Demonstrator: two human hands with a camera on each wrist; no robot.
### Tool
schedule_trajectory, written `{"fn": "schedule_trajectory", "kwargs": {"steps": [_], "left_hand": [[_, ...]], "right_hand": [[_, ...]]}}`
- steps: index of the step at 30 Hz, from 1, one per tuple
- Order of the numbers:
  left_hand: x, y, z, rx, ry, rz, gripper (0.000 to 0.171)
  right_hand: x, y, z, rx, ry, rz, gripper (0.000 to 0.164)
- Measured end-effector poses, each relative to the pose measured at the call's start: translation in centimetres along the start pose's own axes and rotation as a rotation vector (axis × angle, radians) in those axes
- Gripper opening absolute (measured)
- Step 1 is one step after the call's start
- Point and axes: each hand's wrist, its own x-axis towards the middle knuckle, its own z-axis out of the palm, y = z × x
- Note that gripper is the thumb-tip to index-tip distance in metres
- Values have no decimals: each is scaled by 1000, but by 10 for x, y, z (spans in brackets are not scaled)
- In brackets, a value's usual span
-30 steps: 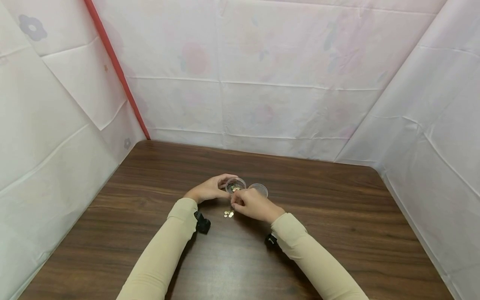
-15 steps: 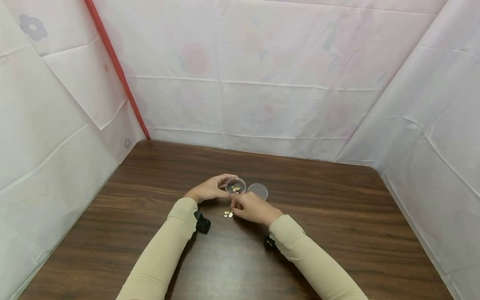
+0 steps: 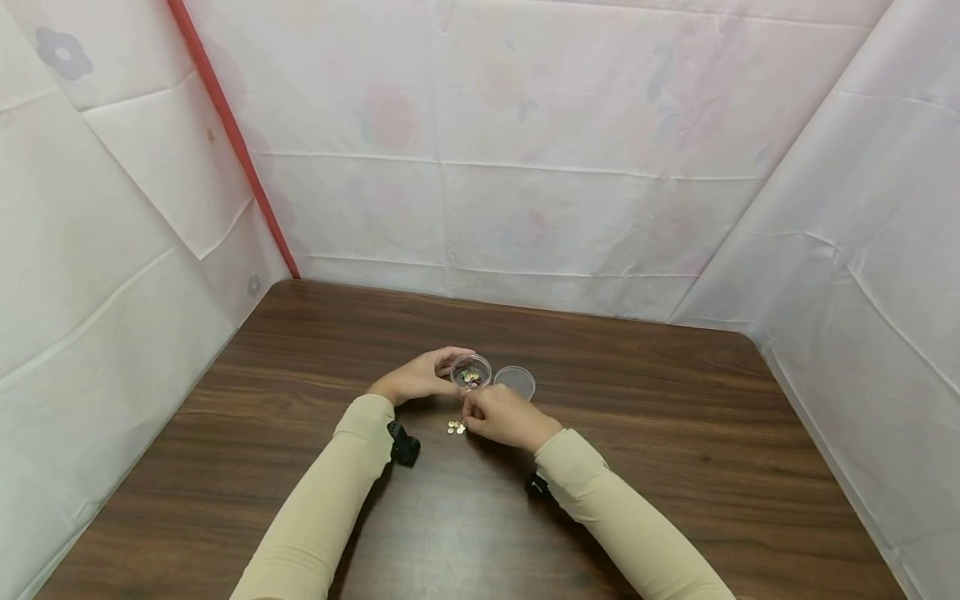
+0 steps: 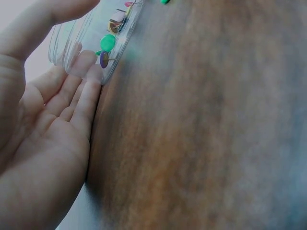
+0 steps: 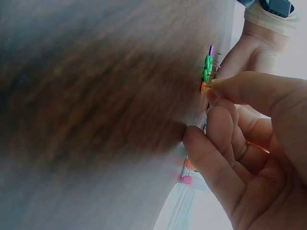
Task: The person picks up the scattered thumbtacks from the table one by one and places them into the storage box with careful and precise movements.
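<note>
My left hand (image 3: 420, 379) holds a clear round plastic box (image 3: 453, 377) from its left side, thumb and fingers curled round the wall. In the left wrist view, thumbtacks in several colours lie in it, among them a green thumbtack (image 4: 107, 42) and a purple thumbtack (image 4: 103, 59). My right hand (image 3: 510, 415) is low at the table, just in front of the box. Its thumb and a finger pinch at an orange thumbtack (image 5: 203, 86), pin up, at the end of a row. Beside that one stand a green thumbtack (image 5: 208, 62) and a purple thumbtack (image 5: 211, 51).
A round clear lid (image 3: 515, 381) lies right of the box, partly behind my right hand. The wooden table (image 3: 637, 400) reaches back to a pale printed cloth (image 3: 570, 225). Black wrist cameras hang under both sleeves, such as the left camera (image 3: 405, 446).
My right hand has come back from the box's near rim, down and slightly nearer, to the thumbtacks on the table. It barely moves over the last half second. My left hand stays in place.
</note>
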Motion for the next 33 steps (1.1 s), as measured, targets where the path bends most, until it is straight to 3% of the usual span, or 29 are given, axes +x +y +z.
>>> {"fn": "schedule_trajectory", "kwargs": {"steps": [23, 30, 33], "left_hand": [[0, -1, 1, -7, 21, -19, 74], [13, -30, -1, 19, 43, -16, 77], [12, -30, 0, 30, 60, -15, 75]], "right_hand": [[-3, 0, 1, -18, 29, 32, 10], [-4, 0, -2, 33, 28, 36, 10], [-5, 0, -4, 57, 30, 23, 8]]}}
